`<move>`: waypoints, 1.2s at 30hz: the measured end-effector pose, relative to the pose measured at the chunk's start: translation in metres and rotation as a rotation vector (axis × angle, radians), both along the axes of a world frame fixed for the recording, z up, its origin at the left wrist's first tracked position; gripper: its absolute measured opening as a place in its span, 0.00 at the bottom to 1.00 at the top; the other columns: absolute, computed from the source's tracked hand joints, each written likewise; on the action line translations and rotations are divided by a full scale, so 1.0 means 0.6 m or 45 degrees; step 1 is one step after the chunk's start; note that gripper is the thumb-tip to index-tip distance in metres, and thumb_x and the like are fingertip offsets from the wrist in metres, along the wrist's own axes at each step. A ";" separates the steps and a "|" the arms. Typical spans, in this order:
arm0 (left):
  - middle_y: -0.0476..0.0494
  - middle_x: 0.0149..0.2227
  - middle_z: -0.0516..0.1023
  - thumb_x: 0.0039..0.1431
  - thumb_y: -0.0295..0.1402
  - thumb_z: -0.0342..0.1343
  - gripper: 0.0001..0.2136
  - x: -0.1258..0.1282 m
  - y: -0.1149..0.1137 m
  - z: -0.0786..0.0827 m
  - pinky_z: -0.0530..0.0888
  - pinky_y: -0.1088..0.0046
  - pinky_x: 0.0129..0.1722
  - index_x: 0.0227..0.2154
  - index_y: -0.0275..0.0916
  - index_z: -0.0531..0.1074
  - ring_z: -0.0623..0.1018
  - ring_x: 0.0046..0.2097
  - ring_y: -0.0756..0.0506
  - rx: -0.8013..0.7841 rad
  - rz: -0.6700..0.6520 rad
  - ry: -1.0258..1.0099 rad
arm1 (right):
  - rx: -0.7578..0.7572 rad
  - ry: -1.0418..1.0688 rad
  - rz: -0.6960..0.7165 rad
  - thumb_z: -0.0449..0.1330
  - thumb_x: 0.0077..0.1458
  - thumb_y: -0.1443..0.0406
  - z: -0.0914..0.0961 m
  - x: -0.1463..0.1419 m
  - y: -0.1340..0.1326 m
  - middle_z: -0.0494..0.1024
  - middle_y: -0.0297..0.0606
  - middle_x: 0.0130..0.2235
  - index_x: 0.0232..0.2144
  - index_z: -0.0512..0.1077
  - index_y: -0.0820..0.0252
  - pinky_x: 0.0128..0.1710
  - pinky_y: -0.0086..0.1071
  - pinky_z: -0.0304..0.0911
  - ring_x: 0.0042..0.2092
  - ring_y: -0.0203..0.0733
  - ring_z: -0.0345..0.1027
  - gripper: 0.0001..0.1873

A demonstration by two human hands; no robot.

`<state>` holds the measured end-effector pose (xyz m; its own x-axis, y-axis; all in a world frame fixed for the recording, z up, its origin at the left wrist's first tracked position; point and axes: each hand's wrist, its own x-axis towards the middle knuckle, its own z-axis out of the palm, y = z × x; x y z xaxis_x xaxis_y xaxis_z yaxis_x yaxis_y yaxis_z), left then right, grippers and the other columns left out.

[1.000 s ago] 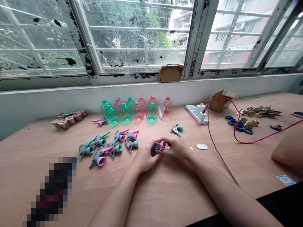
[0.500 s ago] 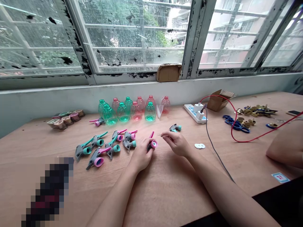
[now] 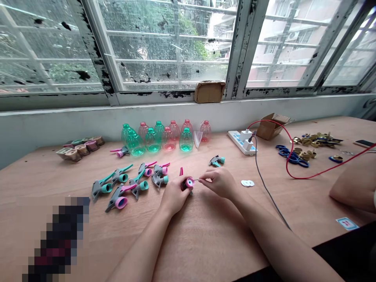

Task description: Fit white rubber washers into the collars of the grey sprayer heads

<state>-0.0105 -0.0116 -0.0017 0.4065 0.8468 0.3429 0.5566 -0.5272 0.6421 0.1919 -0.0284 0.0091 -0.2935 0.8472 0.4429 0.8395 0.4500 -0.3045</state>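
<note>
Right at the centre of the plywood tabletop (image 3: 194, 243), your left hand (image 3: 174, 197) is curled around a grey plastic trigger-spray head with a round pink collar (image 3: 189, 182), and that left grip is closed tight, with the head low over the wood. Your right hand (image 3: 219, 183) comes in from the other side, its grip a narrow pinch on a thin metal wire (image 3: 196, 180), and the wire's tip sits right at the pink collar. Just past your left hand, a small pink tab (image 3: 181, 171) pokes up; you can't tell from here whether it belongs to the head.

To your left lies a loose cluster of grey spray heads with teal and pink parts (image 3: 120, 197), and a single grey-and-teal spray head (image 3: 216, 160) sits off beyond your right hand. Behind them stands a row of clear teal and pink plastic bottles (image 3: 152, 140), with small tan and pink plastic pieces (image 3: 79, 150) further left.

Near your right hand are two white paper discs (image 3: 247, 183). Further right, you've got a white power strip (image 3: 241, 143), a brown cardboard box (image 3: 270, 127), blue plastic loops (image 3: 292, 156) and a pile of brass parts (image 3: 315, 140). At the far right edge, a co-worker's forearm (image 3: 352, 194) rests on the tabletop.
</note>
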 end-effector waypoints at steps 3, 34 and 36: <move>0.46 0.39 0.80 0.53 0.26 0.53 0.14 0.001 -0.001 -0.003 0.72 0.70 0.40 0.42 0.41 0.75 0.77 0.38 0.45 0.021 -0.023 0.006 | 0.018 -0.203 -0.069 0.54 0.60 0.59 0.007 -0.011 -0.005 0.80 0.36 0.31 0.28 0.79 0.55 0.28 0.30 0.48 0.30 0.36 0.68 0.16; 0.46 0.38 0.81 0.54 0.25 0.54 0.12 -0.007 0.006 0.001 0.73 0.72 0.40 0.41 0.39 0.76 0.78 0.38 0.46 -0.027 -0.186 -0.110 | -0.049 0.051 0.215 0.60 0.57 0.62 0.009 0.002 -0.003 0.78 0.35 0.27 0.27 0.76 0.58 0.30 0.27 0.53 0.28 0.34 0.67 0.09; 0.47 0.36 0.81 0.54 0.26 0.54 0.12 -0.006 0.005 0.003 0.72 0.74 0.36 0.41 0.39 0.76 0.77 0.33 0.48 -0.058 -0.187 -0.121 | -0.024 0.071 0.235 0.61 0.56 0.62 0.010 0.003 -0.003 0.78 0.35 0.27 0.26 0.77 0.58 0.30 0.27 0.53 0.28 0.34 0.67 0.09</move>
<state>-0.0142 -0.0089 0.0002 0.4950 0.7962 0.3479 0.4115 -0.5675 0.7132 0.1935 -0.0303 0.0152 -0.4200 0.7897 0.4472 0.7250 0.5884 -0.3581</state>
